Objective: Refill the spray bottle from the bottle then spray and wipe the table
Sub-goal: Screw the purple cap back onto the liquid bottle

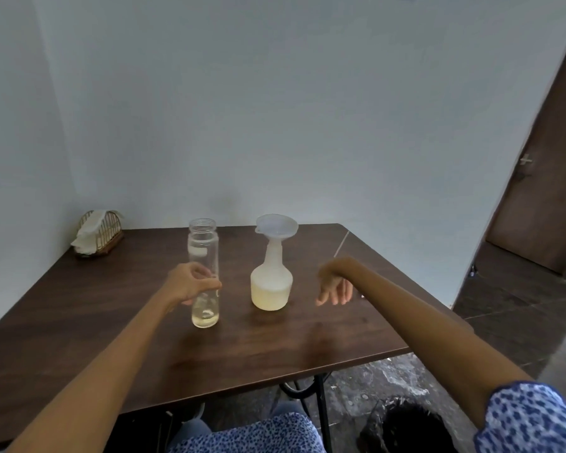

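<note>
Funnel in spray bottle | napkin holder far-left corner

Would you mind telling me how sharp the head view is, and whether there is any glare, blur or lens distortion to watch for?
In the head view the light is dim and even; the table shows a soft sheen near its front edge. The right hand is motion-blurred, while the left hand at the clear bottle is sharper. Wide-angle distortion bends the door at the right edge.
</note>
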